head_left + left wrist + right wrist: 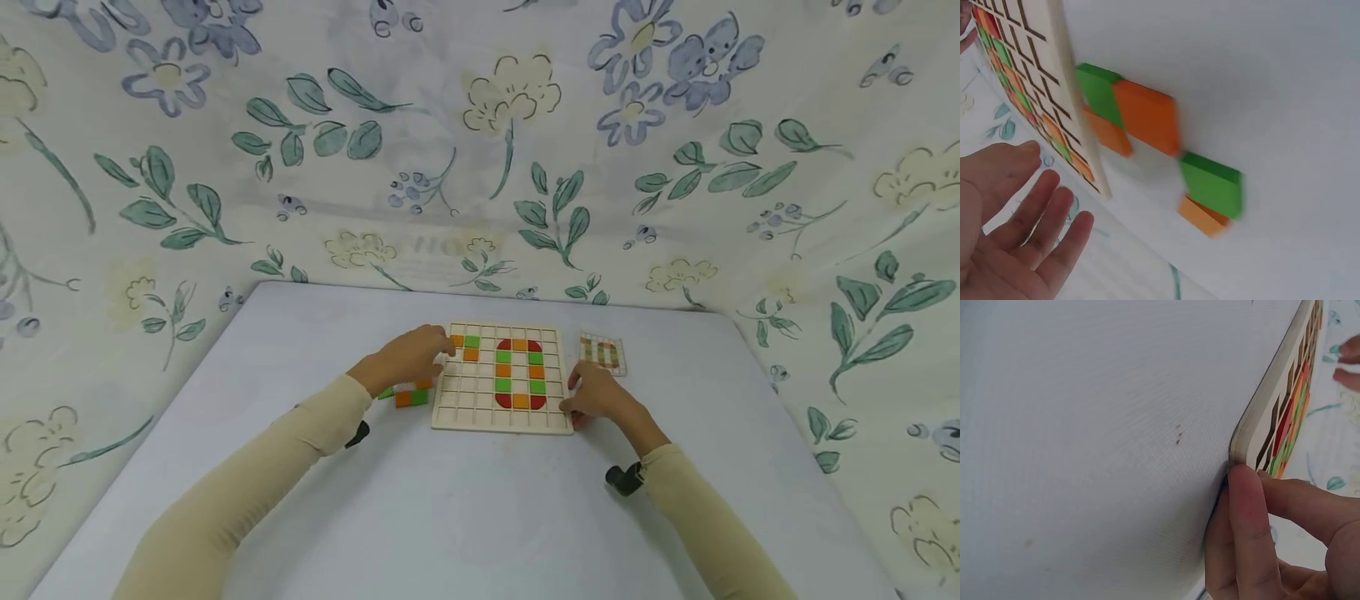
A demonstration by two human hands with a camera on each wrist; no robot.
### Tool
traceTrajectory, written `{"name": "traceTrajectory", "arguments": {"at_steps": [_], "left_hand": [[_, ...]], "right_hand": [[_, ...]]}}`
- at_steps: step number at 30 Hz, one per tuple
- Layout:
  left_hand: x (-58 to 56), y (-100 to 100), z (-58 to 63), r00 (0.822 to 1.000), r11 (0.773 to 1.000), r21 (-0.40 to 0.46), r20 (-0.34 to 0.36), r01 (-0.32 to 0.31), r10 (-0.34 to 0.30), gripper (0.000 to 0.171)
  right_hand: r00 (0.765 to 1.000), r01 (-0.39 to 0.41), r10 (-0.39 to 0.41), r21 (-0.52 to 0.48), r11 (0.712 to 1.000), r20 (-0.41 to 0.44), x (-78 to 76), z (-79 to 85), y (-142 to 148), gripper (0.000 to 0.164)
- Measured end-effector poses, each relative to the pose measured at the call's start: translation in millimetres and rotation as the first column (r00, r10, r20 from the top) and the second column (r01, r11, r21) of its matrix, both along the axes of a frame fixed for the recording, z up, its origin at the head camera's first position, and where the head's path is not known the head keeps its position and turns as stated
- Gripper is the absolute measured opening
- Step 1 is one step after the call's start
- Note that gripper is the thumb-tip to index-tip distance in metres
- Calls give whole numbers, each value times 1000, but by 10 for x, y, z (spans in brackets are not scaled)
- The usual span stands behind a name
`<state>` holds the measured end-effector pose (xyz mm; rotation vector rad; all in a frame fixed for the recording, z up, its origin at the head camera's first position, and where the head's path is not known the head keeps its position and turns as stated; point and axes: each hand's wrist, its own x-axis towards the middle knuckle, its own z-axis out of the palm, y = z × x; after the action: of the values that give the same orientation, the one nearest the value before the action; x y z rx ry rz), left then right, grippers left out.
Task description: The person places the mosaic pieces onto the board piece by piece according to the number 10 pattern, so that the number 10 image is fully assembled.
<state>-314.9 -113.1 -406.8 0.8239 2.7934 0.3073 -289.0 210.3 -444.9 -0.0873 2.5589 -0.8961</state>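
A square wooden grid board (pixel 483 419) lies on the table. On it, red rounded-corner, orange and green tiles form an upright ring (pixel 504 371), and several orange and green tiles sit at its upper left, including a green tile (pixel 472 342). My left hand (pixel 408 357) hovers by the board's left edge; in the left wrist view its fingers (pixel 1054 219) are spread and relaxed, holding nothing. With thumb and fingers, my right hand (pixel 600 393) pinches the board's near right corner, seen closely at the board's edge (pixel 1257 425) in the right wrist view.
Loose orange and green tiles (pixel 412 398) lie left of the board, partly overlapping, such as an orange tile (pixel 1147 115) and a green tile (pixel 1212 185). A small pattern card (pixel 618 343) lies right of the board. Flowered cloth (pixel 480 183) hangs behind the white table (pixel 480 517).
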Motion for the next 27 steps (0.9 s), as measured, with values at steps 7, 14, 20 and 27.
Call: {"name": "traceTrajectory", "arguments": {"at_steps": [7,14,20,27], "left_hand": [[193,-455,-2,995,996,-52,69,-75,79,24],[326,-706,-161,994,996,1,71,-85,85,25],[344,-718,-203,992,992,54,60,-117,114,23],[241,-527,-128,993,988,101,25,-116,114,27]], "right_hand": [[1000,-7,6,-16,1000,-12,6,-14,32,35],[999,-36,36,-28,999,-19,29,-1,71,33],[998,-54,52,-36,998,-35,24,-6,67,32],[997,-61,60,-19,998,-38,11,10,24,32]]}}
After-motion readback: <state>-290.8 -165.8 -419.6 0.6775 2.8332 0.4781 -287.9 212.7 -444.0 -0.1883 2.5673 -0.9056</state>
